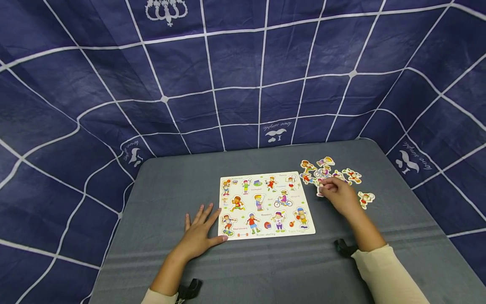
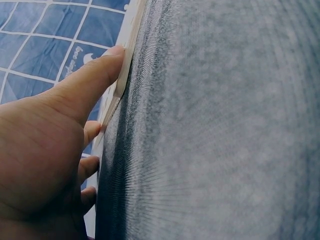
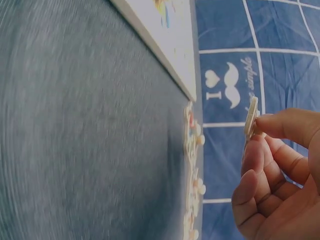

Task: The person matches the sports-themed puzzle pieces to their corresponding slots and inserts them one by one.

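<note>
A pale wooden puzzle board (image 1: pixel 247 214) printed with sports figures lies flat on the table. My left hand (image 1: pixel 196 236) is spread at its left side, with the thumb (image 2: pixel 102 67) and a fingertip touching the board's edge. Right of the board, my right hand (image 1: pixel 339 196) pinches a puzzle piece (image 3: pixel 251 117) between thumb and fingers, held up off the cloth. In the head view the fingers partly cover that piece, so its picture cannot be made out. Beneath and beyond this hand lie several loose figure pieces (image 1: pixel 307 166), some overlapping; small knobs (image 3: pixel 201 189) stand on them.
One tennis-figure piece (image 1: pixel 365 199) lies apart, right of my right hand. A grey cloth (image 1: pixel 265 270) covers the table. A dark blue curtain with white lines (image 1: pixel 243 105) hangs behind and at both sides. Black straps (image 1: pixel 191 289) are on both wrists.
</note>
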`<state>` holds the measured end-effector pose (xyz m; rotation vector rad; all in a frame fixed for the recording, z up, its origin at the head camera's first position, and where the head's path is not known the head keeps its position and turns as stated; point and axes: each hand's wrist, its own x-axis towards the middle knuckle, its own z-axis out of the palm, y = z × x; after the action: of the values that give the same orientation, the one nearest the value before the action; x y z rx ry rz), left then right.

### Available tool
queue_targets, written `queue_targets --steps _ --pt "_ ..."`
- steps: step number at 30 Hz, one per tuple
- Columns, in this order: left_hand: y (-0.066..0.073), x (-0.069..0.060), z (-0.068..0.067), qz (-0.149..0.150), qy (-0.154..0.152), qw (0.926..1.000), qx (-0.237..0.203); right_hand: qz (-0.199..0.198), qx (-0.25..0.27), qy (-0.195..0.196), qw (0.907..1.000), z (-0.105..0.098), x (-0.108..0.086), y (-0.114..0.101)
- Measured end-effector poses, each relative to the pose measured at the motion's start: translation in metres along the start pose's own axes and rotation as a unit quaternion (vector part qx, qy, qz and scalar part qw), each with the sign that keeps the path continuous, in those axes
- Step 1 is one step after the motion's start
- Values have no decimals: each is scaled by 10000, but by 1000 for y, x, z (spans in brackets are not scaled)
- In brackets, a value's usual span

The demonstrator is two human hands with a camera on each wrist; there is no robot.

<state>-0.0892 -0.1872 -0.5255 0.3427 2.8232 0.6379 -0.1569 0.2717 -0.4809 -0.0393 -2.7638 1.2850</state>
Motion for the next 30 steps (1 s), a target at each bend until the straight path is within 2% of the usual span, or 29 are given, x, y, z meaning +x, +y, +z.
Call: queue_targets --steps 8,24,30 --pt "1 -1 -1 -13 -24 10000 -14 -110 62 43 9999 11 -1 -12" --pt "1 0 -2 -20 4 10000 -25 -188 705 -91 9973 37 -2 -34" --pt "2 -1 -1 -23 14 10000 -26 -141 776 -138 9968 48 -2 -42"
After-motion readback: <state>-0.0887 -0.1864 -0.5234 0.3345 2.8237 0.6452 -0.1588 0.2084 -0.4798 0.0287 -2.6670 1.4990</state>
